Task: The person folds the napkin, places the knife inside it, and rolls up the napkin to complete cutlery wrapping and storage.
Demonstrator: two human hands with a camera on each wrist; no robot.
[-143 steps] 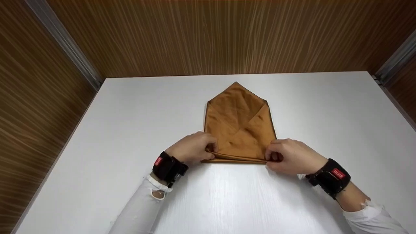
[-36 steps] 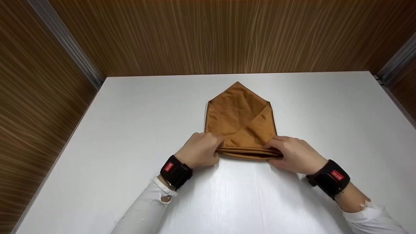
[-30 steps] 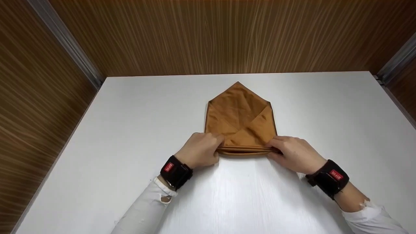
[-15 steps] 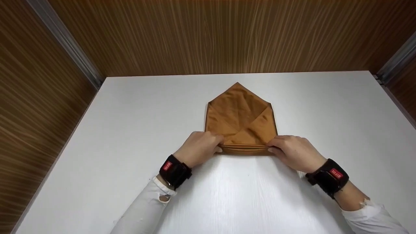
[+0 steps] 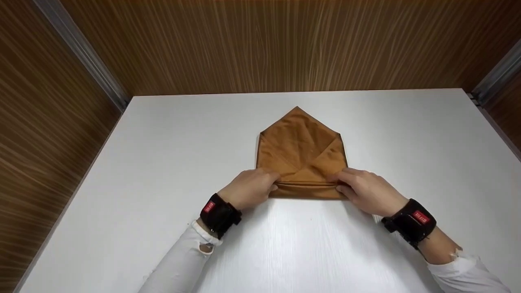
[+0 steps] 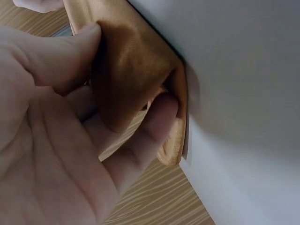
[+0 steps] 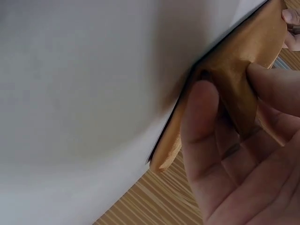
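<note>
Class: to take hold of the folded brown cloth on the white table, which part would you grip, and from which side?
Probably the brown cloth by the two ends of its doubled near fold, from the near edge, as the left hand and right hand pinch it: layers stack there; the far end tapers.

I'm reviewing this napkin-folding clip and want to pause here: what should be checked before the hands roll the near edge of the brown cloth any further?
1. Left hand grips the left end of the rolled band: ok, thumb and fingers pinch it in the left wrist view.
2. Right hand grips the right end: ok, pinched in the right wrist view.
3. Rolled band straight between both hands: ok.
4. Brown cloth lies flat, point away from the person: ok.
5. Side flaps stay tucked under the band: cannot tell, hands cover the ends.
6. Table bare around the cloth: ok.
</note>
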